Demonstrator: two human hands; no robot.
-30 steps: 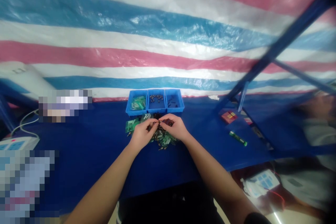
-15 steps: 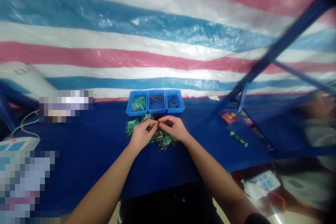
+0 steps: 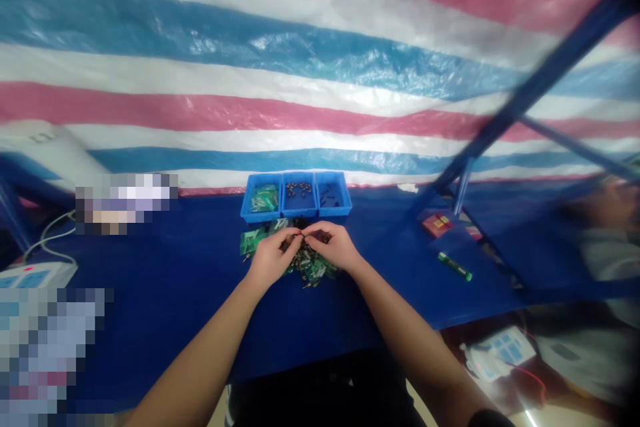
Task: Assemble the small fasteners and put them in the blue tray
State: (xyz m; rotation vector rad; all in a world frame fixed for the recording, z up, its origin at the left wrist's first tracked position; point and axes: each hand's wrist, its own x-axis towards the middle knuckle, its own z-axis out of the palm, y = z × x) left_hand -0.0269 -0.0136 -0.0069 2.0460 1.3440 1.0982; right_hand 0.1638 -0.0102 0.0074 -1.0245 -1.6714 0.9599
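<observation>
Over a heap of small metal parts and green pieces, my left hand and my right hand meet fingertip to fingertip. Both are closed in a pinch. Whatever sits between the fingertips is too small to make out. Just beyond the hands stand three joined blue bins. The left bin contains green pieces in a pile, the middle bin small brass-coloured parts, and the right bin a few thin dark pieces. A flat green piece lies left of the heap, beside my left hand.
On the right of the blue table lie a red box and a green tube. A blue metal frame slants up there. A white power strip with cables is at the left. Striped sheeting hangs behind.
Almost nothing differs. Both hands stay pinched together over the heap, with at most a slight shift of the fingertips.
</observation>
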